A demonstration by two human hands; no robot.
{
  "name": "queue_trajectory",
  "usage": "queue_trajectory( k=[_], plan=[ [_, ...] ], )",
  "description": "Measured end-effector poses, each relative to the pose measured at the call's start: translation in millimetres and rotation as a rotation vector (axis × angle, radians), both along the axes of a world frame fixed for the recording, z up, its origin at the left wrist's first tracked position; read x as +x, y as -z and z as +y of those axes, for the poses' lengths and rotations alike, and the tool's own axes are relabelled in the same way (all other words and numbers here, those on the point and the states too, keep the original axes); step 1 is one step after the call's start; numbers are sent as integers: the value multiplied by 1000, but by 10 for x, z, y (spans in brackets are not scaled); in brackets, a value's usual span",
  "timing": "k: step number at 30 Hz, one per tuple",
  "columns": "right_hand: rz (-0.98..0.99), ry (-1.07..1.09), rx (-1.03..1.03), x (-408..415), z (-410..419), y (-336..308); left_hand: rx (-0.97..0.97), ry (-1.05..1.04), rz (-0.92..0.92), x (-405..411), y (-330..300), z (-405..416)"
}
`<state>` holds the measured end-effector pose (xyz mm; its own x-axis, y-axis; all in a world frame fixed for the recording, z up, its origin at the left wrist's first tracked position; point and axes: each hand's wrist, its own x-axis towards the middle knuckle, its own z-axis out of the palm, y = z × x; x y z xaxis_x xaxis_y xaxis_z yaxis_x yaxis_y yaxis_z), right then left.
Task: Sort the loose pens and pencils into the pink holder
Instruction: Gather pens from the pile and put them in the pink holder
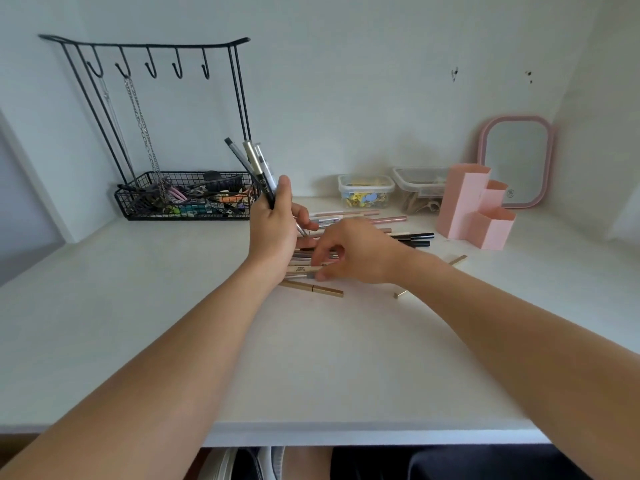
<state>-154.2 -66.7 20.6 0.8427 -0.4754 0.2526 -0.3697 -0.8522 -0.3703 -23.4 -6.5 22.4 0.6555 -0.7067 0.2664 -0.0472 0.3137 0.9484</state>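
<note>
Head view, white matte tabletop (173, 341). Left hand (273, 230) at centre, fingers clamped on a bundle of pens (254, 164): slim cylinders, black, clear and metallic, tips fanning toward 11 o'clock. Right hand (353, 254) just at 3 o'clock of it, fingers curled, pinching a tan pencil (304, 269) atop the loose pile (381, 223). Pile mixed: pink, black, gold and beige sticks, much of it hidden under both hands; count unclear. Pink holder (464, 202) at 2 o'clock, smooth plastic, three stepped angular compartments, insides not visible. Behind it a pink-rimmed mirror (516, 161), partly covered. Two clear plastic tubs (366, 190) at 1 o'clock, contents hard to read. Black wire rack (152, 109) with hooks and chains at 10 o'clock, basket clutter indistinct.
</note>
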Motion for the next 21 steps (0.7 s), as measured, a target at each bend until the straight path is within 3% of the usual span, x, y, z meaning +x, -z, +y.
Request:
queue_trajectory(
  k=[9,15,21],
  plan=[
    [22,64,-3,-377,-247,-35,43,179,13,35,75,-51],
    [65,88,14,-568,-350,-159,145,172,-1,15,-56,-14],
    [166,92,57,-657,-407,-181,297,298,-30,-64,-252,-132]
  ],
)
